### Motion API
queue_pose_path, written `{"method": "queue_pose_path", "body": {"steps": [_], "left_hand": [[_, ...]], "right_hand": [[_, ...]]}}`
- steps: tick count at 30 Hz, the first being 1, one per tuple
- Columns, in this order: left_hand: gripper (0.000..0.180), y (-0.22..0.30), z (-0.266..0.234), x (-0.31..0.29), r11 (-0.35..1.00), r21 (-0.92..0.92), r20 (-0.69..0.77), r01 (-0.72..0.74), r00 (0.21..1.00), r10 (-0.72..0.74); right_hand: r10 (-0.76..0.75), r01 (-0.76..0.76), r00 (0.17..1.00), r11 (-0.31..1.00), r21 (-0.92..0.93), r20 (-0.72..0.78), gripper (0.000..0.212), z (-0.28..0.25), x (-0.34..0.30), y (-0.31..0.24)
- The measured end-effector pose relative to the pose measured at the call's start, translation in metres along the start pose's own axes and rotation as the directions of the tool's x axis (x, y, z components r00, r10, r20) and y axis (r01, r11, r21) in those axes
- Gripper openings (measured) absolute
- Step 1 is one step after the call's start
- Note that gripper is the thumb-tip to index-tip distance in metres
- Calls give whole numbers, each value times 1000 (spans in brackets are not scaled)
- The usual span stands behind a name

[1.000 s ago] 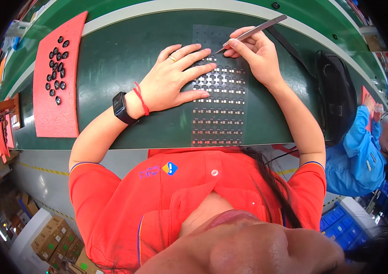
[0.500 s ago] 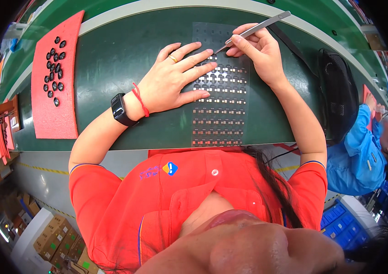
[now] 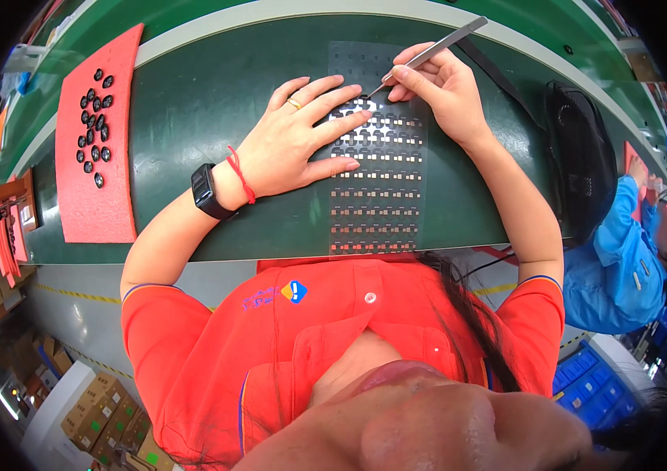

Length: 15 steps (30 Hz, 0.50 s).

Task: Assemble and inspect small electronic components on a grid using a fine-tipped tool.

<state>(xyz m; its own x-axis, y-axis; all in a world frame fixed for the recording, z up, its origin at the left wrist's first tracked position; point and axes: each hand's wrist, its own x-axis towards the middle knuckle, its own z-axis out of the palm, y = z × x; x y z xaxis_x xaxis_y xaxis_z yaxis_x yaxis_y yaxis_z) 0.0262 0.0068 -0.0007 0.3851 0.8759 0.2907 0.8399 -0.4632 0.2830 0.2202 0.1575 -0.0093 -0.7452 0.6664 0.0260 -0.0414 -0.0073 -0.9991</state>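
Lying flat, a clear die-cut sheet point(image 3: 377, 173) is steadied by the spread left hand point(image 3: 294, 145); metal tweezers point(image 3: 428, 53) are pinched in the right hand point(image 3: 439, 86), tips lowered onto a cut-out piece.

Red polo shirt point(image 3: 302, 330) with blue-trimmed short sleeves, white button, small chest emblem. Black smartwatch point(image 3: 205, 191), red string bracelet point(image 3: 241, 173), probably a gold ring point(image 3: 295, 102) on left hand point(image 3: 290, 145).

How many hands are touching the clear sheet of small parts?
2. The left hand lies flat on the clear sheet, fingers spread; the right hand rests at its top edge, holding metal tweezers tip-down on it.
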Motion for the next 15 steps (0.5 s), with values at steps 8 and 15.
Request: {"method": "queue_pose_path", "body": {"steps": [8, 15], "left_hand": [[25, -16, -12, 13, 927, -375, -155, 22, 984, -86], [41, -81, 5, 135, 934, -265, -246, 241, 919, -307]], "right_hand": [[46, -31, 997, 977, 213, -67, 20, -11, 3, -3], [22, -19, 1000, 965, 263, -9, 19, -9, 0, -1]]}}
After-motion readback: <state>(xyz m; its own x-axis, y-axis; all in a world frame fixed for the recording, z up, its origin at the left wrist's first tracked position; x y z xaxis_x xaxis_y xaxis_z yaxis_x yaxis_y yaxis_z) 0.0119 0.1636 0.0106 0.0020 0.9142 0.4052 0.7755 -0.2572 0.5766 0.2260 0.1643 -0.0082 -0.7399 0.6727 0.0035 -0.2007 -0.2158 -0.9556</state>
